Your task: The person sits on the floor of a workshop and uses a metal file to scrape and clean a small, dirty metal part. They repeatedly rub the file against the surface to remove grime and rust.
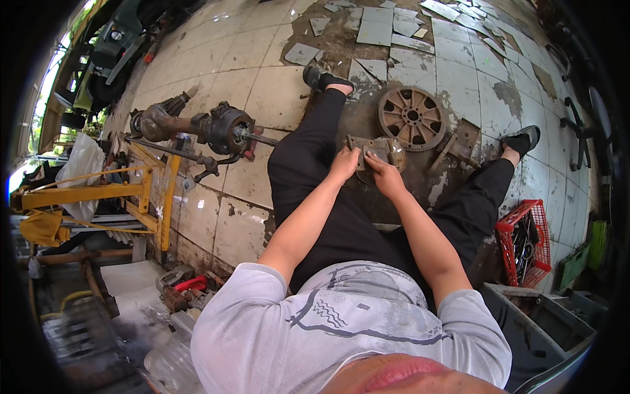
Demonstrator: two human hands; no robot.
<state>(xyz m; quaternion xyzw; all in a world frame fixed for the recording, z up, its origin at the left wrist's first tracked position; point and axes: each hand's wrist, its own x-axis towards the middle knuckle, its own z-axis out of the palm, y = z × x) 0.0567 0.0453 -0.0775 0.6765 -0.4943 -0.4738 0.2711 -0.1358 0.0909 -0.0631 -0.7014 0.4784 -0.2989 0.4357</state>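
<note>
Between my spread legs, my left hand (345,163) grips the near left edge of a flat, worn metal plate part (367,142). My right hand (386,177) is closed on its near right side, the thumb lying toward the top. What exactly this part is, I cannot make out. A round, dull metal piece (398,157) shows just beyond and to the right of it, partly covered. Farther out, a rusty flywheel (412,117) with a toothed rim and spokes lies on the floor. Right of the flywheel is a rusty metal bracket (464,139).
On the left lies a greasy axle assembly (187,126) with a drum end, near a yellow metal frame (92,196). A red plastic crate (541,246) of tools and grey bins (525,295) stand at my right. Broken tiles (375,27) litter the far floor.
</note>
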